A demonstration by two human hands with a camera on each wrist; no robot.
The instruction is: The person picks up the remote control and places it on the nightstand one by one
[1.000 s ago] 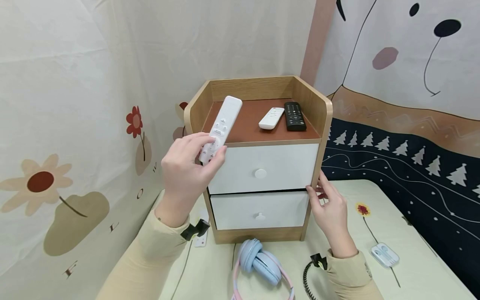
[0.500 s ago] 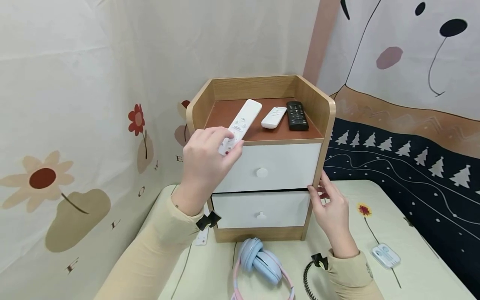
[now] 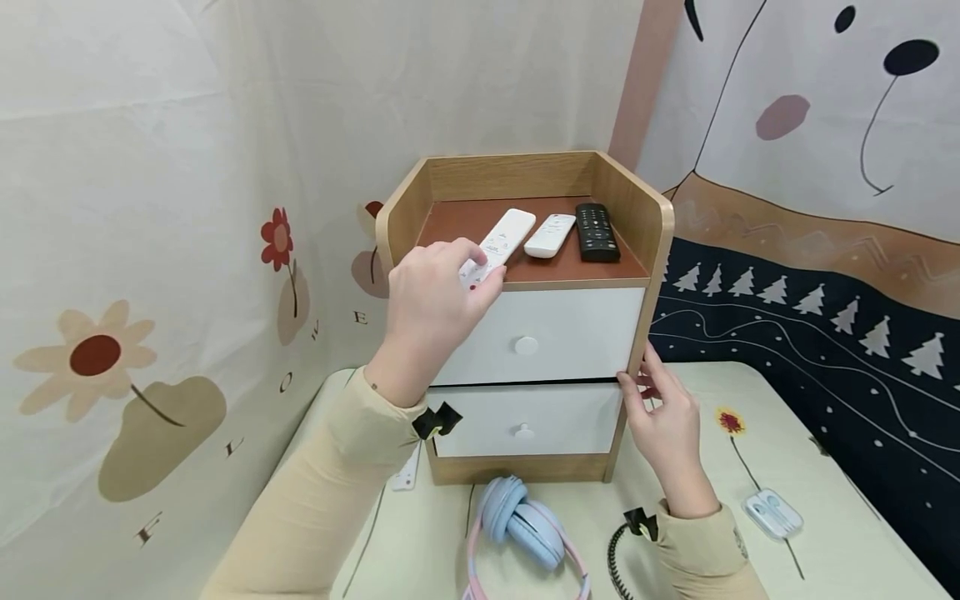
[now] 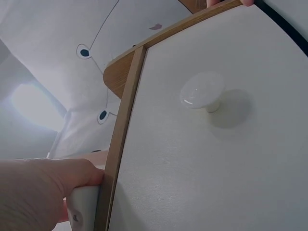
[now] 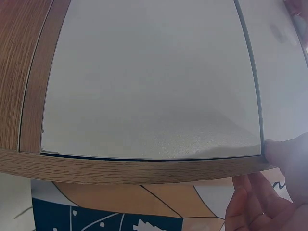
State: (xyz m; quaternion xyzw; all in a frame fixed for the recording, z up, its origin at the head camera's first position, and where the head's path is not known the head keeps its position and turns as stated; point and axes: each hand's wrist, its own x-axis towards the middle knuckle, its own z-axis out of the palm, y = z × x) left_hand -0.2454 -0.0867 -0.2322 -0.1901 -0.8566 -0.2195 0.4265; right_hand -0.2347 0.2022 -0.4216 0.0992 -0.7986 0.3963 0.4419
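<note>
Lower and further right now, the long white plastic remote (image 3: 506, 236), pinched by the left hand (image 3: 435, 290), is over the brown shelf (image 3: 461, 218), while the right hand (image 3: 666, 421) grips the light-wood cabinet (image 3: 521, 469), so slow, level lowering seems best.

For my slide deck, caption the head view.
Left hand holding a white remote at the top of a cabinet, right hand gripping its side.

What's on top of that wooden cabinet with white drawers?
A short white remote and a long black remote. The left hand, holding a longer white remote, covers part of the top; anything behind is hidden.
</note>
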